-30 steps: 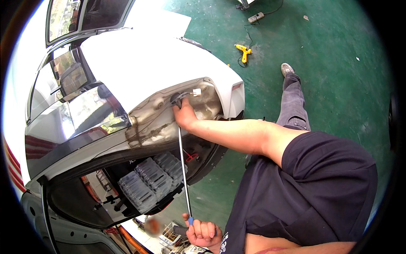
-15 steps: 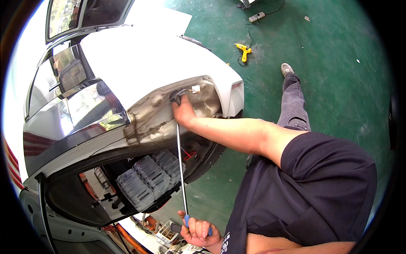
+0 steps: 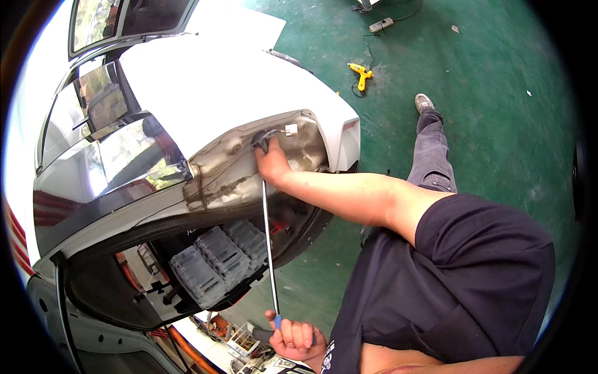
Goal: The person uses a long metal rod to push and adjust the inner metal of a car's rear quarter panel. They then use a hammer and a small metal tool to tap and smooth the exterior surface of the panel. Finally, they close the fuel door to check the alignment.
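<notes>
A white car's rear corner (image 3: 299, 93) has a bare metal recess (image 3: 237, 181) beside its open trunk. My right hand (image 3: 273, 163) reaches into that recess, its fingers pinching a dark rubber-looking piece (image 3: 258, 141). From this piece a short wire runs to a white plug connector (image 3: 291, 129). My left hand (image 3: 296, 340), low in view, is wrapped around the blue handle of a long screwdriver (image 3: 270, 249). Its steel shaft crosses the trunk opening up to my right hand, which hides the tip.
Inside the trunk sit clear plastic boxes (image 3: 221, 255); a red piece is partly hidden by the shaft. A yellow glue gun (image 3: 361, 76) with a cord lies on the green floor (image 3: 486, 112), below a power strip (image 3: 381, 25). The open tailgate is at lower left, beside a black strut (image 3: 61, 305).
My left hand has turned slightly and moved a little to the right with the screwdriver's handle, covering more of the blue. My right hand stays at the dark piece.
</notes>
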